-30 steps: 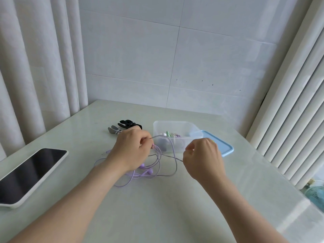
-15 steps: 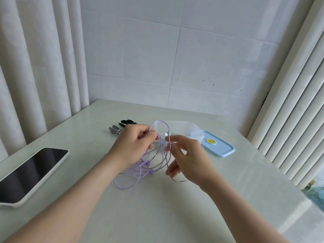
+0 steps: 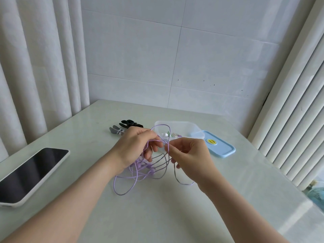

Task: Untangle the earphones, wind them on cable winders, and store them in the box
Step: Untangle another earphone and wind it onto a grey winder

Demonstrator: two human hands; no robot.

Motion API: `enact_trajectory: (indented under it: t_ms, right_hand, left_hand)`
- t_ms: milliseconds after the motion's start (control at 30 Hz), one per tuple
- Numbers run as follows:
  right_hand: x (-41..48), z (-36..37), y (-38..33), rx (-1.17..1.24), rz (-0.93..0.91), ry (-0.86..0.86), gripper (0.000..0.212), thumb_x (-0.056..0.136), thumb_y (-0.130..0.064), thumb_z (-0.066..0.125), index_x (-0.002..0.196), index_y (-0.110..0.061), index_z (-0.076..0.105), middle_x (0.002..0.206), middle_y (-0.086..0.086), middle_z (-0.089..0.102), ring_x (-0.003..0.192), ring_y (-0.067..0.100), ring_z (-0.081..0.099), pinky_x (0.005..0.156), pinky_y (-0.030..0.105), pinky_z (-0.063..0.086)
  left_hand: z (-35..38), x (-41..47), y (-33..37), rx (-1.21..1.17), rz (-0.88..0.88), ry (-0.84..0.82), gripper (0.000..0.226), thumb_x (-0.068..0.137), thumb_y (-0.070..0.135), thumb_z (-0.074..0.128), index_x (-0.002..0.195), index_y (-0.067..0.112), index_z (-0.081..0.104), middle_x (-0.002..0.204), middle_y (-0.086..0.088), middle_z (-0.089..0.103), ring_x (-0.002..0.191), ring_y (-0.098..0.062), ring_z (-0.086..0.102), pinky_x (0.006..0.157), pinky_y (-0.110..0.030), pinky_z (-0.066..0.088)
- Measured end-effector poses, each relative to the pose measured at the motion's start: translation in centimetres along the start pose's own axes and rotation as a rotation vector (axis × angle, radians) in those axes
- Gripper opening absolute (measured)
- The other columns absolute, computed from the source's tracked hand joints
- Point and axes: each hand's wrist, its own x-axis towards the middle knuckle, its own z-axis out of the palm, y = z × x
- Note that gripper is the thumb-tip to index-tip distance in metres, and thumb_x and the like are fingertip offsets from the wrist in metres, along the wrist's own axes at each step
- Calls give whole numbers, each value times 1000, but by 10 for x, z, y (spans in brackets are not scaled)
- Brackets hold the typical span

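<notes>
Purple earphones (image 3: 140,172) hang in a tangled bunch above the table's middle, with loops trailing onto the surface. My left hand (image 3: 135,148) grips the bunch from the left. My right hand (image 3: 189,155) pinches one strand just beside it, and a cable loop arches up between the two hands. Behind them stands a clear plastic box (image 3: 178,127) holding small white and green items. Black and grey cable winders (image 3: 122,127) lie left of the box, partly hidden by my left hand.
The box's blue lid (image 3: 219,146) lies flat to the right of the box. A phone in a white case (image 3: 29,174) rests screen-up near the table's left edge. Curtains hang on both sides, and a tiled wall stands behind the table.
My right hand came in from the right to meet the left hand and took a strand. The bunch rose off the table, and a loop now arches above the hands.
</notes>
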Motion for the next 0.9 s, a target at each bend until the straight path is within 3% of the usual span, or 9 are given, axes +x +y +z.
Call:
enact_trajectory:
  t_ms: [100,200,300,400,500,600,667,767,900]
  right_hand:
    - [1,-2,1,-50,-4,88,11,88,-16,76,79,-21,81,66,2,75,62,17,72,68,41,61]
    - [0,-1,3,-111,14,174,16,84,-13,72,72,-22,79,64,-1,75,69,19,76,76,46,65]
    - [2,-2,2,88,128,175,11,83,-11,75,74,-15,80,72,6,78,80,22,79,83,44,65]
    - [4,-6,1,248,258,102,8,81,-16,77,80,-10,82,82,7,78,86,19,74,86,36,60]
    - [3,-5,-1,351,280,38,9,85,-17,75,86,-11,81,81,-2,75,79,17,62,77,32,47]
    - [1,-5,-8,486,218,5,9,94,-12,69,99,-8,76,90,4,79,73,19,64,73,31,49]
    - [0,-5,-10,413,132,30,10,101,-15,62,104,-8,69,90,8,81,69,21,68,66,30,52]
    - [0,0,-6,208,-37,143,9,104,-21,61,100,-14,66,73,9,75,60,21,61,59,33,48]
    - [2,-4,-5,95,-138,264,12,91,-15,73,92,-27,74,67,-4,59,59,10,50,60,22,40]
  left_hand:
    - [-1,-1,1,-49,-35,-65,37,97,20,53,89,-6,79,77,-17,71,51,-24,51,54,-32,51]
    - [3,0,-3,25,-51,-28,36,106,18,49,95,2,78,77,-15,72,48,-27,52,47,-29,46]
    - [4,1,-10,276,48,87,29,108,26,52,91,18,74,69,-6,72,46,-20,47,50,-27,40]
    - [3,2,-17,524,163,202,20,101,39,61,88,26,67,57,5,65,54,-18,56,60,-30,43]
    - [8,-2,-17,790,290,325,26,100,47,55,119,30,51,64,10,60,72,-19,60,65,-36,49]
    - [12,-8,-15,834,382,277,43,97,37,57,132,25,35,80,10,53,82,-28,59,69,-43,50]
    - [12,-9,-16,835,424,272,50,91,38,64,129,23,37,89,10,55,89,-25,60,75,-40,47]
    - [14,-6,-20,926,446,335,54,82,54,63,121,22,44,95,8,58,96,-23,61,86,-41,46]
    - [9,0,-28,1065,409,404,61,76,68,55,113,19,51,91,4,61,91,-27,51,81,-42,38]
